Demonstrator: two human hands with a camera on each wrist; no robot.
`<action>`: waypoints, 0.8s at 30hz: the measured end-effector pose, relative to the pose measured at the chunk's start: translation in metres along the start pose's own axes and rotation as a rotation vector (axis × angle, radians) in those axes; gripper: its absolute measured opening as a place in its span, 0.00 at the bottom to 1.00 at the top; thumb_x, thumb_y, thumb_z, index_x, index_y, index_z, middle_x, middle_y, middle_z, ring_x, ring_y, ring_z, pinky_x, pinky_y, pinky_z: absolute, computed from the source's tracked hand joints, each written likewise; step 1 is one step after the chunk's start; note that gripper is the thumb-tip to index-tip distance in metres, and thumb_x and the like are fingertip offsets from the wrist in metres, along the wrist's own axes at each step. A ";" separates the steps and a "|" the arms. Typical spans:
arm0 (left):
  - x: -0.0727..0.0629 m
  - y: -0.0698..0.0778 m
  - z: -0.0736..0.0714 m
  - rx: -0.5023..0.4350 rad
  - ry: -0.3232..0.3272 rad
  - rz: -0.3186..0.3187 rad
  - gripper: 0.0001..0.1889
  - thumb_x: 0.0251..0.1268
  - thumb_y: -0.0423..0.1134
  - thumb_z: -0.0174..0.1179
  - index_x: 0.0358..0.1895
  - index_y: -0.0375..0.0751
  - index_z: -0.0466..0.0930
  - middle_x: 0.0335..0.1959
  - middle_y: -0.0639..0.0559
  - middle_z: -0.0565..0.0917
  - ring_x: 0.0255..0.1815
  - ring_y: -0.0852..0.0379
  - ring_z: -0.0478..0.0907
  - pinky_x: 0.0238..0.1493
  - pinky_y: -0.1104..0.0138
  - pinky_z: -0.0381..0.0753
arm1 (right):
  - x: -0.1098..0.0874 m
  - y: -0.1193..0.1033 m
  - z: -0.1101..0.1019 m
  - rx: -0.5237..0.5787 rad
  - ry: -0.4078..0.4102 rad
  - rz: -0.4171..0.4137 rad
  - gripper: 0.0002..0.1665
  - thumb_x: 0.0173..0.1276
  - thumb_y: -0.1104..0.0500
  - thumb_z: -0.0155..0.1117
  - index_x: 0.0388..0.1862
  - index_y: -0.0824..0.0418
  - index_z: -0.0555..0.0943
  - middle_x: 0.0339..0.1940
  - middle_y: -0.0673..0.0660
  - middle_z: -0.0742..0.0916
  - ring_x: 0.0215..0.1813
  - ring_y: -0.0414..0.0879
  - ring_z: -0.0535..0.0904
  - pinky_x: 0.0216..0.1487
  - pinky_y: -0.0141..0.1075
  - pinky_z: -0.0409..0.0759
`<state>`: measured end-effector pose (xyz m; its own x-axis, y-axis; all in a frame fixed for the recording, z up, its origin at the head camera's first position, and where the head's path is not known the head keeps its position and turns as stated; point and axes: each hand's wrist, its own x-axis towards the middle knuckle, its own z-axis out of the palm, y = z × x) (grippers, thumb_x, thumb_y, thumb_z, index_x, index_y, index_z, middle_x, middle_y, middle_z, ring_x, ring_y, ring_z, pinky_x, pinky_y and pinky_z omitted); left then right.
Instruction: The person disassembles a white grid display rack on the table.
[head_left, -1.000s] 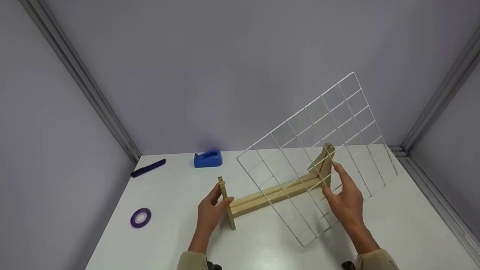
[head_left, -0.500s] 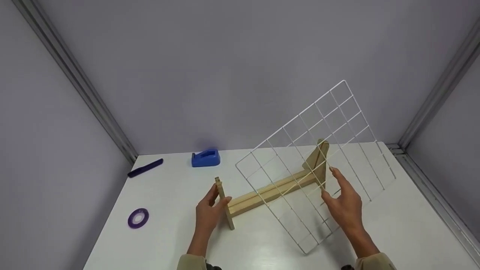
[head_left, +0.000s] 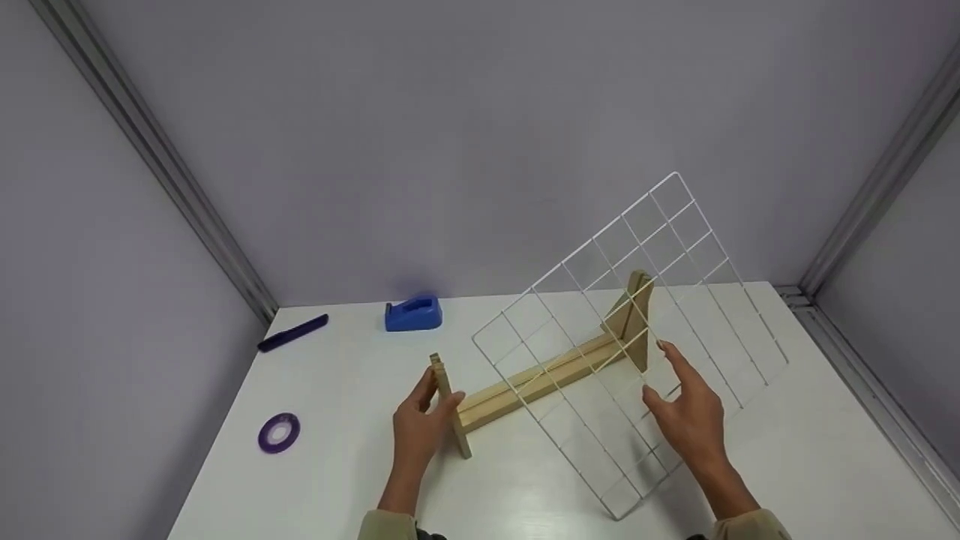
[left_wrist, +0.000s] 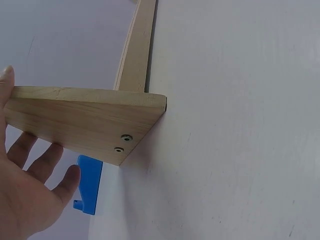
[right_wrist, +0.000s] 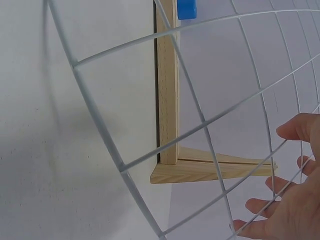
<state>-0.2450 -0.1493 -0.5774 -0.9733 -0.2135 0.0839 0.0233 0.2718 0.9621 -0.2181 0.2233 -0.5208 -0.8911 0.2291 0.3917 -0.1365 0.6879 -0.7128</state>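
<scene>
A pale wooden stand point(head_left: 555, 382), made of a grooved beam with an upright board at each end, lies slantwise on the white table. My left hand point(head_left: 421, 431) holds the near left end board point(left_wrist: 85, 115), thumb on one side and fingers on the other. Two bolt heads show on this board's outer face in the left wrist view. My right hand point(head_left: 691, 420) grips a white wire grid panel point(head_left: 640, 244) by its inner wires, fingers reaching through the mesh. Tilted, the panel hangs in front of the beam and the far end board point(right_wrist: 210, 171).
At the table's back edge stands a blue tape dispenser point(head_left: 413, 313). A dark blue strip-shaped object point(head_left: 293, 333) lies at the back left, with a purple tape roll point(head_left: 279, 433) nearer. Grey walls with metal posts enclose the table point(head_left: 337, 487).
The wire grid panel has come down, its top corner shifting left and its bottom corner sinking nearer to me. My left hand stays on the stand's end board.
</scene>
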 end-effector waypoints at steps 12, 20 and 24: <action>-0.003 0.002 0.001 0.006 0.023 -0.014 0.41 0.61 0.53 0.72 0.76 0.46 0.67 0.73 0.46 0.74 0.75 0.46 0.70 0.74 0.53 0.71 | 0.001 0.001 -0.003 -0.055 -0.092 0.068 0.44 0.61 0.66 0.72 0.76 0.48 0.70 0.39 0.60 0.85 0.17 0.37 0.60 0.21 0.32 0.63; -0.006 0.003 0.000 0.003 0.035 0.006 0.43 0.59 0.55 0.73 0.75 0.44 0.67 0.72 0.45 0.75 0.74 0.45 0.71 0.72 0.53 0.73 | -0.001 0.003 -0.003 -0.067 -0.131 0.068 0.44 0.61 0.65 0.72 0.76 0.49 0.70 0.32 0.57 0.82 0.17 0.37 0.59 0.19 0.32 0.62; -0.006 0.004 0.000 0.010 0.038 -0.006 0.44 0.58 0.57 0.73 0.76 0.44 0.67 0.72 0.45 0.75 0.74 0.45 0.71 0.72 0.53 0.73 | -0.003 0.003 -0.004 -0.075 -0.153 0.068 0.44 0.61 0.64 0.72 0.76 0.49 0.70 0.23 0.53 0.75 0.16 0.36 0.57 0.18 0.32 0.62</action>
<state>-0.2394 -0.1468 -0.5745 -0.9641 -0.2503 0.0883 0.0153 0.2794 0.9600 -0.2144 0.2280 -0.5216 -0.9535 0.1733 0.2467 -0.0459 0.7253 -0.6869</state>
